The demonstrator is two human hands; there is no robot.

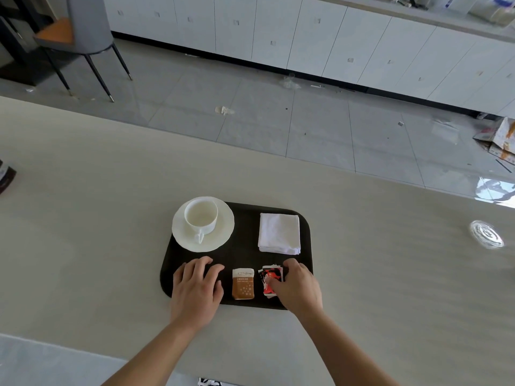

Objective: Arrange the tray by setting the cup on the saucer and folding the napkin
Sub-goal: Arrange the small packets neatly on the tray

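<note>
Your white cup (201, 216) is sitting on the saucer (223, 235) at the black tray (242, 254)'s far left, and the napkin (279, 233) is lying folded far right, so both look done. Your left hand (196, 285) is resting flat, fingers spread; your right hand (299, 286) is pinching the red packet (269, 277) beside the brown sachet (243, 284).

Brown sachet (243, 284) beside red packets (271, 280); chair (83, 32) beyond counter (83, 204).

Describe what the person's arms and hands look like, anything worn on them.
Both forearms are bare as far as the frame shows, with no sleeves in view. The left hand and right hand wear no gloves, and no rings, watch or bracelets are visible. No markings show.
</note>
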